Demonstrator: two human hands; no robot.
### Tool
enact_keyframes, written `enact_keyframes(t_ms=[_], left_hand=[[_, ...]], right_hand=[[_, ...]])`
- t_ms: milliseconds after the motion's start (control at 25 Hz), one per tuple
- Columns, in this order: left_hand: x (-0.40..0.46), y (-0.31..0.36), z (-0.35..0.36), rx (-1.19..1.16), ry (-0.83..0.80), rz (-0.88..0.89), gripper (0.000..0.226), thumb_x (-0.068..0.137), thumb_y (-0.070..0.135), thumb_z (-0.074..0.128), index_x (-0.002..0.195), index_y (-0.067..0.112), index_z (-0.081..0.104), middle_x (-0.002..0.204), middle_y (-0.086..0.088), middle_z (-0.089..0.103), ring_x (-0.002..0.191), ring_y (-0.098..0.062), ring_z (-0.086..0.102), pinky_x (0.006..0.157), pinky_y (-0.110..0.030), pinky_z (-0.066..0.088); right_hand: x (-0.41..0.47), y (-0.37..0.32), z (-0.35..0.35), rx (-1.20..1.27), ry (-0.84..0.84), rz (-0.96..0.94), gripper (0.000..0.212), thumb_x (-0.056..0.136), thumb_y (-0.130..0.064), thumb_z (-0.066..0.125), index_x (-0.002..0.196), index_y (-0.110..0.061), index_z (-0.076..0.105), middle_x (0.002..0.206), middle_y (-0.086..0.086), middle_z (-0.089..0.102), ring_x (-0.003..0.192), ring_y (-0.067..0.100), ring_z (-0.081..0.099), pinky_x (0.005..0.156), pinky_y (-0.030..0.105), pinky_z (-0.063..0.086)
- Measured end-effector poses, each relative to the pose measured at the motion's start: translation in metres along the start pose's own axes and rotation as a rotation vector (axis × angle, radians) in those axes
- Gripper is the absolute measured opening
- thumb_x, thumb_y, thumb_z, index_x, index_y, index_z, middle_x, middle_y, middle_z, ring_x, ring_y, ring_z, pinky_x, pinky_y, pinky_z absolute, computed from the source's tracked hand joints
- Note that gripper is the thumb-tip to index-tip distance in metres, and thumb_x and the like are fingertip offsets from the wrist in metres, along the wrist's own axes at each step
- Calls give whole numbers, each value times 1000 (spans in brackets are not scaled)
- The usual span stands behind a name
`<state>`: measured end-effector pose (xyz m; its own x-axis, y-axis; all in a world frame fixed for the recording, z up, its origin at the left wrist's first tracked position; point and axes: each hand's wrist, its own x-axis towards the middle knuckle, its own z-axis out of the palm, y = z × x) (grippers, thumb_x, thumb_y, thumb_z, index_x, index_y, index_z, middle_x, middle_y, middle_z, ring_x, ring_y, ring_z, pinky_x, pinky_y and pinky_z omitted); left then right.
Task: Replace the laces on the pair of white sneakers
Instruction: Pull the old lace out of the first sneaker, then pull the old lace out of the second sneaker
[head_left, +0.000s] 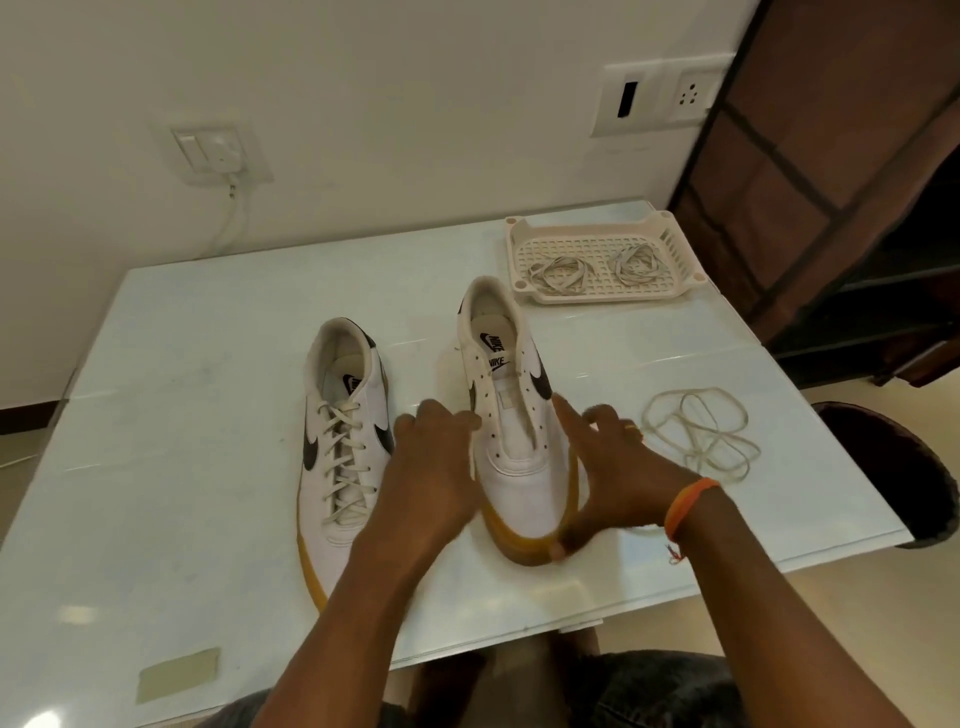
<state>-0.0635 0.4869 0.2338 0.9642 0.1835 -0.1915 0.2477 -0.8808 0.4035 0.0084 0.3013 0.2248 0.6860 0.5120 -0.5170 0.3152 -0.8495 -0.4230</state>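
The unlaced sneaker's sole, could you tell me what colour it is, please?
Mustard-yellow sole, clearest in the head view.

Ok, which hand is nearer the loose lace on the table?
Right. The right hand lies just beside the loose lace; the left hand sits across the unlaced sneaker.
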Motion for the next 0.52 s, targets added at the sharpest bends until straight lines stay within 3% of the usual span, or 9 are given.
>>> enact_keyframes(t_ms=[80,120,240,320,520], left_hand=[[0,-15,-13,13,278,-104,70,78,17,73,141,20,42,132,-6,37,121,-27,32,89,-30,33],[1,-21,-19,27,350,-206,78,75,27,78,142,17,37,136,-10,34,122,-31,31,94,-36,35],[1,-45,-23,-35,208,-559,124,61,47,88,149,10,9,147,-21,18,134,-41,24,104,-52,35],[0,-61,-18,-190,71,-674,143,56,50,90,151,6,-7,151,-24,14,139,-43,23,108,-54,32],[-11,-67,-14,-173,36,-652,127,56,64,83,146,2,17,144,-18,33,136,-36,31,107,-44,34]], right_hand=[[-1,-7,14,-106,-68,48,160,47,-45,94,146,-28,-31,152,12,12,137,33,28,109,43,39],[1,-10,21,-110,-47,48,161,47,-44,94,146,-25,-32,152,13,13,135,33,33,106,41,41],[13,-17,26,-6,55,31,153,52,-41,93,150,-24,-23,148,11,22,129,30,40,103,37,43],[22,-18,24,51,147,18,138,59,-36,91,154,-22,-9,148,10,27,130,28,39,105,35,40],[38,-32,32,90,438,10,85,82,-23,75,151,-15,27,130,12,47,116,28,50,92,30,42]])
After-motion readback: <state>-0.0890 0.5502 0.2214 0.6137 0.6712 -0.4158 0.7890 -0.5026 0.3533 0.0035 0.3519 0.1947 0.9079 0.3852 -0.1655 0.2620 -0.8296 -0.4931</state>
